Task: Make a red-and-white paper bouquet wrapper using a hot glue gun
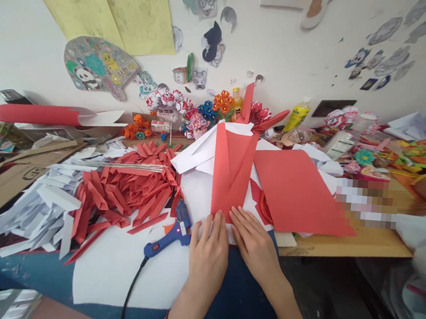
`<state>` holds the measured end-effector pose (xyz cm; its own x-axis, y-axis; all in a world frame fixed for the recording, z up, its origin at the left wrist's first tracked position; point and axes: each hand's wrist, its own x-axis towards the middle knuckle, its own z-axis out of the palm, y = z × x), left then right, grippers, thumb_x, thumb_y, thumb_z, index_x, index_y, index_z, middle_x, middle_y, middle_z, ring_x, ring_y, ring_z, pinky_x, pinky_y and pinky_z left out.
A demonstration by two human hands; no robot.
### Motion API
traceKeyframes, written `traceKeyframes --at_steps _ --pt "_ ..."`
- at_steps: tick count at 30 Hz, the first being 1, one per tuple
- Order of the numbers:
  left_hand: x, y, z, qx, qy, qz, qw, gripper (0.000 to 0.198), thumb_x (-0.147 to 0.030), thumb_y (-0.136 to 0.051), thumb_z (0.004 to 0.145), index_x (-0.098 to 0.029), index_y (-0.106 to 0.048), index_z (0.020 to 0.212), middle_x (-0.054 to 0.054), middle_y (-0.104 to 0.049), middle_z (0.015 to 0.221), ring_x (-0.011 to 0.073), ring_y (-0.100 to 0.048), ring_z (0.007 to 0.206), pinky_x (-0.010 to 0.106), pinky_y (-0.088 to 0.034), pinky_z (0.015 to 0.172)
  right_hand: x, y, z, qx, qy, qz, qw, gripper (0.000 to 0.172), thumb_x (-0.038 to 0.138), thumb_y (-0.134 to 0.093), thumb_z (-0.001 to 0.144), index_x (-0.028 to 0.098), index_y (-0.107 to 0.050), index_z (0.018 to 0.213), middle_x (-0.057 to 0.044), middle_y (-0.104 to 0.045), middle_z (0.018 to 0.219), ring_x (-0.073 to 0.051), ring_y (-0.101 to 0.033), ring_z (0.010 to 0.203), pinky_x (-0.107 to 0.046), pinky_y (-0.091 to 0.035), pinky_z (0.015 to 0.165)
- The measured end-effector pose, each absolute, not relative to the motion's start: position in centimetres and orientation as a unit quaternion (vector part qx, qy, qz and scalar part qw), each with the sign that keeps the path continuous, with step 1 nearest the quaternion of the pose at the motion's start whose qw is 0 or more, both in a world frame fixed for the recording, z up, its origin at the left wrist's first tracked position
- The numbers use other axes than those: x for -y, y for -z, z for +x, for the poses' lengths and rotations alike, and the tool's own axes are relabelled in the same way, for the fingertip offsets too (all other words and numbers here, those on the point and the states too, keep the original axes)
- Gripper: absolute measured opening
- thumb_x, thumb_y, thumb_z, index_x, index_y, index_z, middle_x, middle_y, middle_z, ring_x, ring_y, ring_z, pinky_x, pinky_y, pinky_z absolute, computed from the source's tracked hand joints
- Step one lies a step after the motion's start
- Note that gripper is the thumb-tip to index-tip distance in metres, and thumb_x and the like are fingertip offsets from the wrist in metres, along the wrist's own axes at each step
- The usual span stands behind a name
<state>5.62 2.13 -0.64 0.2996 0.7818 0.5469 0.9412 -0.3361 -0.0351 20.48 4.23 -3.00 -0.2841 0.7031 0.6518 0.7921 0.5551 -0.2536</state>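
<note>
A folded sheet of red paper [229, 185] with creased layers lies in front of me. On its near left edge rest the fingertips of my left hand [209, 252], fingers stretched out. My right hand [253, 239] lies with extended fingers on the near right edge of the same sheet. A blue glue gun [172, 232] with a small lit light lies just left of my left hand, its black cord running down. To the right is another sheet of red paper [302, 191], flat and unfolded. White paper [192, 187] shows beneath the folded sheet.
Piles of red folded paper strips [134, 178] and white folded strips [42, 215] cover the left side, with thin metal wires [124, 165] across them. Paper flowers [223, 104] and bottles stand along the wall. Another person's sleeve [419, 234] is at the right.
</note>
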Motion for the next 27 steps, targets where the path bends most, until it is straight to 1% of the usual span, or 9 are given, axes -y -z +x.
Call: traceKeyframes --at_steps 3,5,11,18,20,22,24,25,27 --pt "-2.7 0.6 5.9 0.537 0.225 -0.795 0.172 0.036 -0.021 -0.049 0.103 -0.016 -0.064 0.135 0.007 -0.063 0.143 0.0241 -0.059 0.129 0.043 -0.040 0.108 -4.2 3.1 20.5 0.787 0.065 -0.462 0.402 0.043 0.012 -0.053 0.099 0.019 -0.059 0.141 -0.011 -0.068 0.134 -0.025 -0.064 0.126 -0.047 -0.058 0.106" --pt "-2.8 0.6 5.9 0.533 0.224 -0.798 0.170 0.036 -0.023 -0.049 0.104 -0.016 -0.064 0.136 0.007 -0.063 0.143 0.0238 -0.057 0.132 0.042 -0.040 0.110 -4.0 3.2 20.5 0.774 0.078 -0.458 0.431 0.043 0.010 -0.054 0.098 0.019 -0.061 0.139 -0.010 -0.071 0.129 -0.025 -0.067 0.122 -0.045 -0.060 0.103" --pt "-2.0 0.2 5.8 0.532 0.241 -0.795 0.167 0.030 -0.013 -0.051 0.099 -0.013 -0.072 0.120 0.009 -0.073 0.128 0.0264 -0.062 0.125 0.045 -0.038 0.111 -3.5 3.9 20.7 0.727 0.106 -0.464 0.496 0.037 0.004 -0.061 0.092 0.017 -0.069 0.126 -0.010 -0.077 0.115 -0.023 -0.073 0.110 -0.042 -0.062 0.099" --pt "-2.6 -0.4 6.5 0.534 0.217 -0.795 0.188 0.033 -0.010 -0.050 0.097 -0.013 -0.069 0.124 0.009 -0.073 0.123 0.0260 -0.063 0.111 0.044 -0.043 0.099 -3.6 3.8 20.7 0.725 0.094 -0.467 0.497 0.029 0.007 -0.060 0.093 0.019 -0.073 0.115 -0.009 -0.078 0.110 -0.023 -0.074 0.106 -0.042 -0.062 0.098" --pt "-2.8 -0.3 6.5 0.526 0.222 -0.798 0.194 0.031 -0.011 -0.052 0.097 -0.013 -0.068 0.124 0.009 -0.072 0.125 0.0262 -0.061 0.113 0.043 -0.043 0.099 -3.7 3.8 20.7 0.724 0.090 -0.469 0.497 0.029 0.008 -0.059 0.094 0.020 -0.073 0.116 -0.009 -0.078 0.109 -0.023 -0.074 0.105 -0.042 -0.062 0.097" --pt "-2.8 -0.1 6.4 0.526 0.228 -0.797 0.189 0.026 -0.012 -0.054 0.097 -0.014 -0.070 0.117 0.009 -0.072 0.121 0.0259 -0.061 0.111 0.043 -0.044 0.098 -3.7 3.9 20.7 0.726 0.085 -0.470 0.495 0.029 0.009 -0.059 0.094 0.020 -0.073 0.117 -0.008 -0.078 0.110 -0.023 -0.074 0.105 -0.042 -0.062 0.097" --pt "-2.9 0.0 6.2 0.535 0.236 -0.791 0.181 0.020 -0.011 -0.054 0.096 -0.015 -0.071 0.106 0.008 -0.073 0.113 0.0252 -0.063 0.104 0.043 -0.044 0.094 -3.6 4.0 20.8 0.729 0.080 -0.469 0.492 0.031 0.008 -0.059 0.094 0.021 -0.072 0.119 -0.008 -0.077 0.111 -0.023 -0.073 0.106 -0.042 -0.062 0.097" --pt "-2.9 0.0 6.2 0.539 0.240 -0.787 0.179 0.019 -0.011 -0.054 0.096 -0.016 -0.071 0.105 0.009 -0.073 0.112 0.0254 -0.063 0.102 0.043 -0.045 0.093 -3.6 4.1 20.8 0.730 0.078 -0.469 0.491 0.031 0.007 -0.059 0.094 0.020 -0.072 0.119 -0.009 -0.077 0.112 -0.023 -0.073 0.107 -0.043 -0.062 0.097" --pt "-3.1 -0.3 6.2 0.550 0.248 -0.777 0.179 0.023 -0.013 -0.054 0.097 -0.015 -0.068 0.115 0.011 -0.071 0.120 0.0266 -0.063 0.104 0.043 -0.045 0.093 -3.6 4.2 20.8 0.729 0.080 -0.470 0.492 0.031 0.006 -0.060 0.093 0.020 -0.072 0.118 -0.009 -0.077 0.112 -0.023 -0.073 0.107 -0.042 -0.062 0.097"
